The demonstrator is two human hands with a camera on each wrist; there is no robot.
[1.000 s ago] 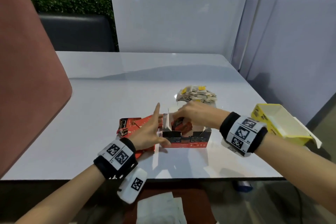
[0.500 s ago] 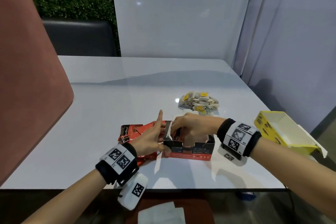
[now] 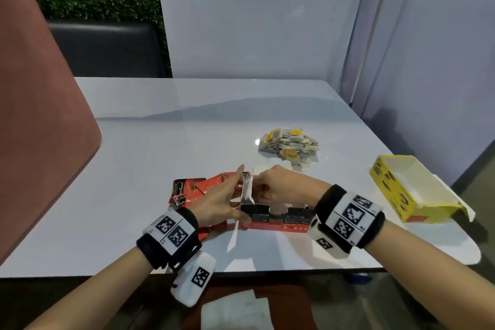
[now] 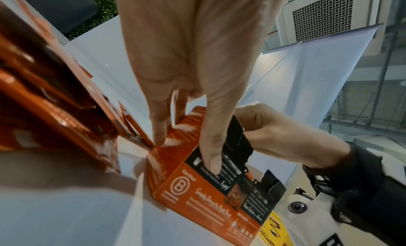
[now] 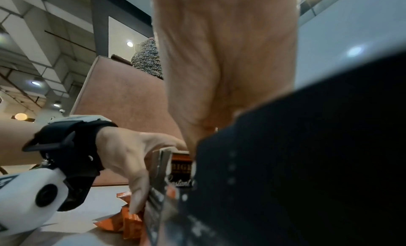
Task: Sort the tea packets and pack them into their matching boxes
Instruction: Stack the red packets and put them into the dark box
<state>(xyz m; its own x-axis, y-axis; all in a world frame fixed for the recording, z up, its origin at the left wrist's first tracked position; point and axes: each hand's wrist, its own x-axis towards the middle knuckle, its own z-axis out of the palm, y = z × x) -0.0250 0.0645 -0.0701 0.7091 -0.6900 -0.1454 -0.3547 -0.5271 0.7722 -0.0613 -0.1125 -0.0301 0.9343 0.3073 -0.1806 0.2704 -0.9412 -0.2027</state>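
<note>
The white desk (image 3: pixel 166 158) is glossy, so light card and foil will likely slide on it at a slight push. On its far right edge the yellow box (image 3: pixel 409 190) lies open and tilted, partly over the edge; it looks like thin, stiff card, light, and best taken by a long wall, not by its loose white flap. In the near middle stands the red box (image 3: pixel 278 220), top open with its dark flaps up; such card should hold its shape when held by the walls but would buckle or tear at the flaps. The left hand (image 3: pixel 217 201) steadies it with fingers nearly straight, the fingers (image 4: pixel 211 152) pressing flat against its left end and near wall, curled round nothing. The right hand (image 3: pixel 281 185) is down inside the open top with curled fingers; the right wrist view shows a red packet at its fingertips, but whether it grips one I cannot tell. Left of the box, just beside it, the red tea packets (image 3: pixel 187 190) lie loose in a flat heap: foil-like, thin, probably slippery and easily creased, so pinch them by an edge or gather several flat. Further off, right of centre, the pile of pale tea bags (image 3: pixel 289 144) with yellow tags looks soft, featherlight and tangle-prone; take bodies, not strings.
</note>
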